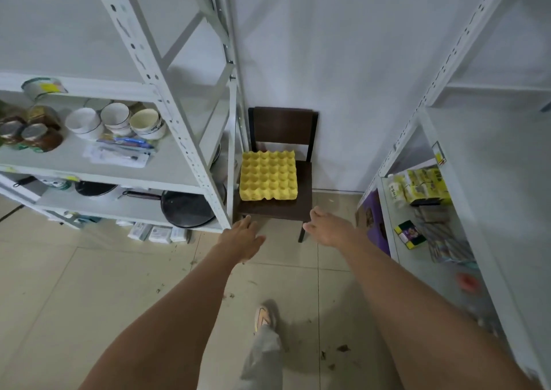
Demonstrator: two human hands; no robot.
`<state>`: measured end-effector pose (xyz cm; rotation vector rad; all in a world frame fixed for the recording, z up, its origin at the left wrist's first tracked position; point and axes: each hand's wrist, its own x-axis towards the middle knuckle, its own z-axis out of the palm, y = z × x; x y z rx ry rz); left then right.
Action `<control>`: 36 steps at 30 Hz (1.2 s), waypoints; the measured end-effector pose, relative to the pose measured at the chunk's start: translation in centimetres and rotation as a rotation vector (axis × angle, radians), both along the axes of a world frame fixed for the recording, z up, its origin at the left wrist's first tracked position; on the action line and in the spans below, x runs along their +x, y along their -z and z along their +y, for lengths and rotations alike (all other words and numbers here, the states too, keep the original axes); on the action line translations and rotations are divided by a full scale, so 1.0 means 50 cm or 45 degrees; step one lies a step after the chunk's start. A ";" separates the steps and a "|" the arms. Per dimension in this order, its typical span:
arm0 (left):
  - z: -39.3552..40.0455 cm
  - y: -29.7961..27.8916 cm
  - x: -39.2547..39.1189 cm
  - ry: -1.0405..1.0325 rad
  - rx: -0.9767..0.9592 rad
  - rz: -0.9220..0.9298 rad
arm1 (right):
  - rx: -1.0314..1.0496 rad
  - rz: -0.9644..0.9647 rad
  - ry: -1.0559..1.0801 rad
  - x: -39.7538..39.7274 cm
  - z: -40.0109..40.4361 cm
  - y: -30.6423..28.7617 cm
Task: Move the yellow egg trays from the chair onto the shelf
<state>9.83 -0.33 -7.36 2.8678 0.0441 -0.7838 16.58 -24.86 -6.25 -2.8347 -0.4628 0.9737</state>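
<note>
Yellow egg trays (pixel 269 177) sit stacked on the chair (pixel 283 204), beyond both hands' spread, empty fingers (pixel 311 226).

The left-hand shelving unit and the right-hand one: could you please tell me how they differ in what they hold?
The left shelving unit carries kitchenware: stacked white bowls, jars and dark pans on the tier below. The right shelving unit carries packaged goods instead, such as yellow packs. The left unit's goods stand on two visible tiers; the right unit's upper tier looks bare. Both are white slotted-metal racks flanking the chair with the yellow egg trays.
</note>
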 end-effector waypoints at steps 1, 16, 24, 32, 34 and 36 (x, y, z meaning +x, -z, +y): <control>0.007 0.014 0.032 -0.007 -0.005 -0.003 | -0.012 -0.012 -0.001 0.024 0.007 0.013; 0.089 0.229 0.367 0.136 0.064 0.282 | -0.134 -0.015 -0.201 0.365 0.103 0.241; 0.138 0.327 0.584 0.074 0.093 0.442 | -0.059 0.246 -0.318 0.597 0.161 0.420; 0.167 0.457 0.741 -0.415 -0.126 0.321 | 0.101 0.410 0.239 0.747 0.147 0.556; 0.168 0.496 0.769 -0.534 -0.148 0.269 | 0.211 0.442 0.569 0.775 0.144 0.591; 0.169 0.540 0.795 -0.569 -0.141 0.254 | 0.292 0.400 0.849 0.789 0.138 0.631</control>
